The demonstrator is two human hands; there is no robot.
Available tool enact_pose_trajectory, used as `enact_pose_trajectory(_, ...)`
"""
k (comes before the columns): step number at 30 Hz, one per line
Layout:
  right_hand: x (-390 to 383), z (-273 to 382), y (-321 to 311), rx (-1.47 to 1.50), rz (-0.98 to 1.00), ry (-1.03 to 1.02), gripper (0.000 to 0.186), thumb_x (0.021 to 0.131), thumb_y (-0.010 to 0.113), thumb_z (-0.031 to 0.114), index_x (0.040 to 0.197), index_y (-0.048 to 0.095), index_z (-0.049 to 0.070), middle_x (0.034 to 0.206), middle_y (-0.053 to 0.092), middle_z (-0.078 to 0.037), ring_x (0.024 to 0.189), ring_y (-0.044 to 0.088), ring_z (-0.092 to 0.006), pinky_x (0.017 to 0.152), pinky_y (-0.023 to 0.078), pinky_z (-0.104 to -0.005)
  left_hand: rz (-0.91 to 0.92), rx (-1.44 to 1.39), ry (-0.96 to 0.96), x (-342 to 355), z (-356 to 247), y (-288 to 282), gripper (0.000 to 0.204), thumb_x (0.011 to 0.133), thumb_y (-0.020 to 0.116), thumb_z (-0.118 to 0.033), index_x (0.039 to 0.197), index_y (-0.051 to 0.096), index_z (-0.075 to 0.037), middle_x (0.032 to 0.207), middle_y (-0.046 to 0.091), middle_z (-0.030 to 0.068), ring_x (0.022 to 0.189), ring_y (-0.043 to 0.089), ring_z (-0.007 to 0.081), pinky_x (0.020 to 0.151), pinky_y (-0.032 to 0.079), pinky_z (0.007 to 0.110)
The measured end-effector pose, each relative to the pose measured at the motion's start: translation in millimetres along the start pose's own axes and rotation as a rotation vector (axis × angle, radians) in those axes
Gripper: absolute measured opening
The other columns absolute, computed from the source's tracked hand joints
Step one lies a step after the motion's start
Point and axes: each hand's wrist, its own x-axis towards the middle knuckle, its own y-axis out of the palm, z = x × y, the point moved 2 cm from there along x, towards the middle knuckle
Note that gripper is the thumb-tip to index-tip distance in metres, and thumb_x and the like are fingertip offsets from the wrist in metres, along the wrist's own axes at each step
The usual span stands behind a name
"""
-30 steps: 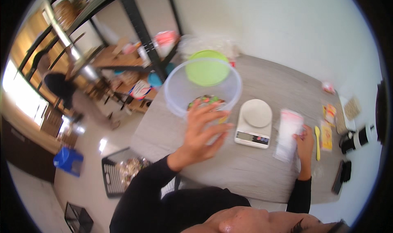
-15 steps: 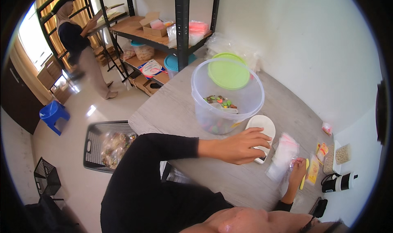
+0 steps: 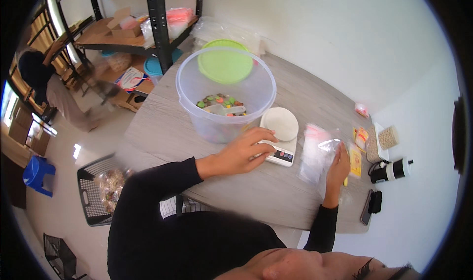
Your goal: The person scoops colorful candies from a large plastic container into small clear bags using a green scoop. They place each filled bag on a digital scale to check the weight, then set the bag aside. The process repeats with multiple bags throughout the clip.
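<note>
A large clear plastic tub point(image 3: 197, 83) stands on the grey table point(image 3: 162, 127), with colourful round candies and a white scoop point(image 3: 224, 109) at its bottom. A green lid point(image 3: 225, 63) leans behind it. My left hand point(image 3: 241, 152) reaches across with fingers spread, its tips touching the near edge of a small white kitchen scale point(image 3: 280, 132). My right hand point(image 3: 338, 165) rests on a clear plastic bag point(image 3: 315, 149) lying to the right of the scale.
Yellow packets point(image 3: 355, 152), a tray of beige pellets point(image 3: 387, 137), a black-and-white bottle point(image 3: 394, 170) and a dark phone point(image 3: 369, 207) lie at the table's right end. A black shelf rack point(image 3: 157, 19) stands behind. A basket point(image 3: 93, 196) sits on the floor; another person point(image 3: 47, 88) stands far left.
My left hand has left the tub's side and moved right to the scale's edge. The head view has shifted, and the person at the left has moved.
</note>
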Motion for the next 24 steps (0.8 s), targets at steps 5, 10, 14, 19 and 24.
enact_pose_trajectory(5,3.3,21.2,-5.7,0.482,0.035,0.245,0.031,0.106,0.049,0.006,0.136,0.058,0.0,0.116,0.075,-0.014,0.093,0.067,-0.0177,0.084,0.052,-0.0281,0.007,-0.08,-0.089,-2.7,-1.0,-2.4,0.026,0.089,0.072,-0.001,0.114,0.068,-0.006,0.129,0.063,0.0131,0.129,0.057,0.0346,0.105,0.047,0.045)
enact_pose_trajectory(10,12.1,82.6,-28.1,0.783,0.117,0.253,0.029,0.106,0.051,0.006,0.132,0.06,0.002,0.115,0.074,-0.011,0.09,0.067,-0.0125,0.08,0.051,-0.0254,0.121,-0.18,-0.272,4.3,-4.0,-7.0,0.032,0.094,0.071,-0.01,0.126,0.066,-0.005,0.13,0.065,0.0127,0.129,0.058,0.0309,0.105,0.047,0.043)
enact_pose_trajectory(14,19.1,145.8,-50.2,1.047,0.203,0.154,0.026,0.104,0.053,0.004,0.129,0.06,0.003,0.117,0.073,-0.012,0.093,0.068,-0.0138,0.08,0.051,-0.0265,0.219,-0.619,-0.642,17.6,-11.7,-5.6,0.041,0.105,0.061,-0.027,0.138,0.059,-0.003,0.138,0.063,0.0123,0.132,0.057,0.0256,0.109,0.046,0.041)
enact_pose_trajectory(19,38.9,202.2,-85.5,1.159,0.21,0.006,0.028,0.103,0.058,0.003,0.131,0.056,0.0,0.118,0.072,-0.018,0.094,0.07,-0.0168,0.081,0.053,-0.0279,0.048,-0.964,-0.631,54.0,-25.2,-24.0,0.046,0.11,0.05,-0.035,0.14,0.058,0.0,0.144,0.06,0.0137,0.134,0.056,0.0236,0.111,0.046,0.042)
enact_pose_trajectory(24,63.8,240.1,-106.9,1.247,0.183,-0.096,0.039,0.101,0.06,-0.001,0.138,0.049,0.001,0.117,0.072,-0.019,0.097,0.072,-0.0196,0.084,0.054,-0.0297,-0.166,-0.938,-0.428,96.2,-40.2,-69.9,0.039,0.11,0.051,-0.027,0.131,0.064,0.002,0.133,0.066,0.0147,0.125,0.063,0.0239,0.107,0.05,0.041)
